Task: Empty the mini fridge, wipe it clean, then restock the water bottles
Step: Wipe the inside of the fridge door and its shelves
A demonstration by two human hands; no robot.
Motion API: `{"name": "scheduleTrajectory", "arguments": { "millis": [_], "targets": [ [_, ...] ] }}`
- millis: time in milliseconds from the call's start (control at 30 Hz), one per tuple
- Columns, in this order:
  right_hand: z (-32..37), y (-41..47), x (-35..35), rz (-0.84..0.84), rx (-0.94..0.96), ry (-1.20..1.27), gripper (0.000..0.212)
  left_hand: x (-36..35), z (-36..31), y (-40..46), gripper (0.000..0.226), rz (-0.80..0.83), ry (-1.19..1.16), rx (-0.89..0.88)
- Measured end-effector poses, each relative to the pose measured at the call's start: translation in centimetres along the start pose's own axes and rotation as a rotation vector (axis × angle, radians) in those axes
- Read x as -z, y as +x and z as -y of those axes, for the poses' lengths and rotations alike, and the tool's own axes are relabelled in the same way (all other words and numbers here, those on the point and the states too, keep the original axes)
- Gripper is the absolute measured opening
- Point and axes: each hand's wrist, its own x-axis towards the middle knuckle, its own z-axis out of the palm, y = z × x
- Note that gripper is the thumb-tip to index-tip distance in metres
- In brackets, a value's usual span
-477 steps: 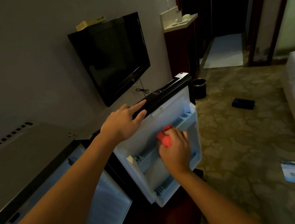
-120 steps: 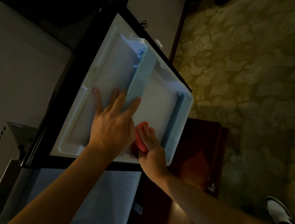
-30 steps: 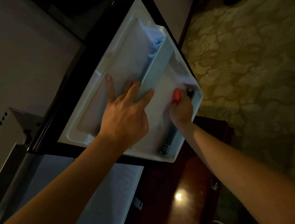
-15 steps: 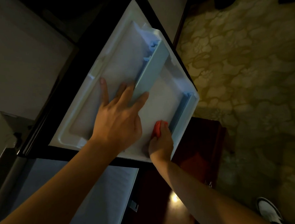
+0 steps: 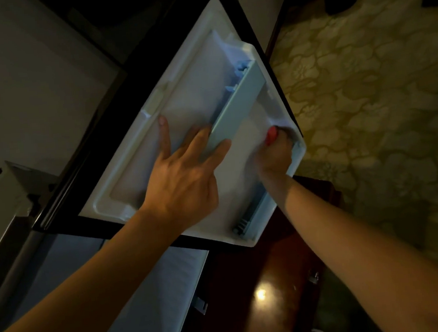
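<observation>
- Your left hand (image 5: pixel 184 179) lies flat, fingers spread, on the mini fridge door (image 5: pixel 189 107): I judge it steadies the door.
- Your right hand (image 5: pixel 275 153), fingers curled around the red cloth (image 5: pixel 271 137), wipes the far corner beside the lower door shelf (image 5: pixel 256 207).

No text readable — fridge door unlabelled.

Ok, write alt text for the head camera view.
A person's right hand rubs a red cloth into the far corner of an open mini fridge door, while the left hand lies spread flat on the door's white inner panel, fingers against a pale blue shelf rail. Patterned carpet lies beyond.
</observation>
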Motion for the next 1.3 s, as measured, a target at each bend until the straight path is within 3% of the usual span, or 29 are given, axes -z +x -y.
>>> {"name": "scheduleTrajectory", "arguments": {
  "millis": [133,267,467,567,800,1000,1067,1133,1300],
  "targets": [
    [-0.6,-1.4,0.0,0.054,-0.006,0.06,0.033,0.0,0.0,0.1,0.05,0.017,-0.002,0.004],
    [-1.1,-4.3,0.2,0.153,-0.044,-0.033,0.036,-0.1,0.2,0.3,0.05,0.027,0.016,0.021],
    [-3.7,-10.6,-0.7,0.245,-0.121,-0.021,0.027,-0.5,0.4,0.7,0.052,0.018,0.038,0.04],
    [-4.5,-12.7,-0.6,0.279,-0.125,0.01,0.011,-0.6,0.4,0.7,0.052,0.011,0.044,0.04],
    [-3.1,-11.2,1.2,0.165,-0.239,0.245,0.007,-0.3,0.2,0.7,0.052,0.031,0.034,0.056],
    [0.4,-7.0,4.3,-0.009,-0.137,0.472,0.018,-0.2,0.0,0.7,0.05,0.028,0.012,0.068],
    [0.6,-5.4,5.3,-0.097,-0.035,0.399,0.011,-0.2,0.0,0.8,0.051,0.041,0.009,0.07],
    [-0.6,-3.5,5.8,-0.156,0.068,0.281,0.018,-0.2,0.0,0.8,0.051,0.048,0.008,0.071],
    [-5.1,-0.7,3.8,-0.011,0.155,0.101,0.029,-0.1,0.0,0.8,0.049,0.033,0.0,0.07]
  ]
}}
